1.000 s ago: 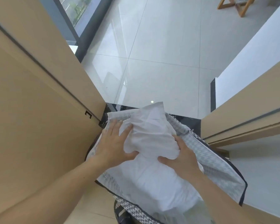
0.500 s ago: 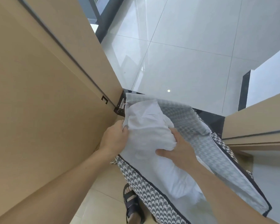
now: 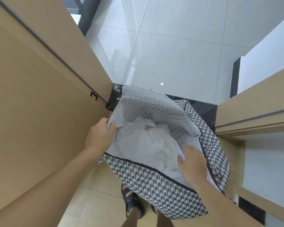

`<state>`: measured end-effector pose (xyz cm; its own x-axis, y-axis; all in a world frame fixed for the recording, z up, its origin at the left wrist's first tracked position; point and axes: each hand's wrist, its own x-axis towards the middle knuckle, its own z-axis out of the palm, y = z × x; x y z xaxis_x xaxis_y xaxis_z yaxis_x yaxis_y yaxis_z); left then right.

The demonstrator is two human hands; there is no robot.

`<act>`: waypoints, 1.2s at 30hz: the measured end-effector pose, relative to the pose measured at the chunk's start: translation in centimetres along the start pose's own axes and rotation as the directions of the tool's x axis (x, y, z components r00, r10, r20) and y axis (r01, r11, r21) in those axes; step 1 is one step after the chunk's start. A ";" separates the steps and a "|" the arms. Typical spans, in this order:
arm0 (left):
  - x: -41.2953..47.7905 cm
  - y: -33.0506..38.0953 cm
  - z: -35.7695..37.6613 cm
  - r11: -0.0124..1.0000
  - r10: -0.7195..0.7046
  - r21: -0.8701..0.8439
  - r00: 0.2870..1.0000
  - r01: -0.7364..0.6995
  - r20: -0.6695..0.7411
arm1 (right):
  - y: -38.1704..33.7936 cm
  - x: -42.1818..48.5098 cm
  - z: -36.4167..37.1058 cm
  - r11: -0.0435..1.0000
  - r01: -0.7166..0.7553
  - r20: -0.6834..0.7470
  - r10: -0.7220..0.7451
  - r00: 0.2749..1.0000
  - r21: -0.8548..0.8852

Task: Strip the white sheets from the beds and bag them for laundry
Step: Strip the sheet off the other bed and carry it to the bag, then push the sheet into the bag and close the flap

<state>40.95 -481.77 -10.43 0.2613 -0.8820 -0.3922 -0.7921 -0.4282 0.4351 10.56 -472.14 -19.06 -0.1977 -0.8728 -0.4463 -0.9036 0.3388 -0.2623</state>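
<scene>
A black-and-white houndstooth laundry bag (image 3: 156,185) stands open in front of me in a doorway. Crumpled white sheets (image 3: 147,145) lie down inside it, below the rim. My left hand (image 3: 100,136) grips the bag's left rim, thumb inside and fingers curled over the edge. Just above the sheets, over the bag's right side, my right hand (image 3: 193,161) hovers with its fingers straight and loosely spread, and it holds nothing.
A tan wooden door panel (image 3: 39,95) fills the left side and a tan door frame (image 3: 252,115) the right. Glossy white floor tiles (image 3: 179,54) lie beyond a dark threshold. My sandalled foot (image 3: 133,203) stands under the bag.
The sheets, bulging above the rim before, now sit down inside the bag. My left hand moved from the sheets to the bag's rim. My right hand let go of the sheets and opened.
</scene>
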 end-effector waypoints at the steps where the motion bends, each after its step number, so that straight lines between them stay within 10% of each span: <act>1: 0.0 0.0 0.1 1.000 0.002 0.019 1.000 -0.002 -0.004 | 1.3 -0.2 -0.5 0.989 -0.072 -0.015 0.070 0.997 -0.126; 6: -1.0 0.5 0.6 0.999 0.017 0.027 1.000 -0.017 -0.002 | 4.6 -0.3 -1.3 0.884 -0.355 0.167 0.417 0.893 -0.305; 11: -2.3 2.5 -0.1 0.998 0.055 -0.038 0.997 -0.052 0.055 | 2.6 0.7 -5.6 0.880 -0.426 0.248 0.374 0.894 0.209; 16: -3.9 4.3 -6.9 0.969 0.186 -0.143 0.977 -0.200 -0.107 | -1.5 1.8 -21.9 0.814 -0.012 -0.281 0.215 0.935 0.581; 19: -5.0 2.2 -10.7 0.957 0.159 -0.202 0.958 -0.209 -0.237 | 0.7 1.2 -26.3 0.870 -0.030 -0.351 0.230 0.908 0.492; 24: -3.5 0.5 -8.1 0.983 0.172 -0.059 0.984 -0.175 -0.045 | 1.4 4.6 -22.4 0.970 -0.217 -0.015 0.220 0.975 0.109; 36: 2.5 -1.8 -6.5 0.996 -0.082 -0.011 0.995 0.083 0.057 | -0.5 4.0 -16.7 0.966 -0.089 -0.149 0.053 0.987 -0.243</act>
<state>46.67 -484.47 -6.90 0.2937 -0.8309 -0.4726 -0.7613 -0.5023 0.4100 3.93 -481.68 -6.45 -0.2998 -0.8963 -0.3267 -0.9477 0.3192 -0.0061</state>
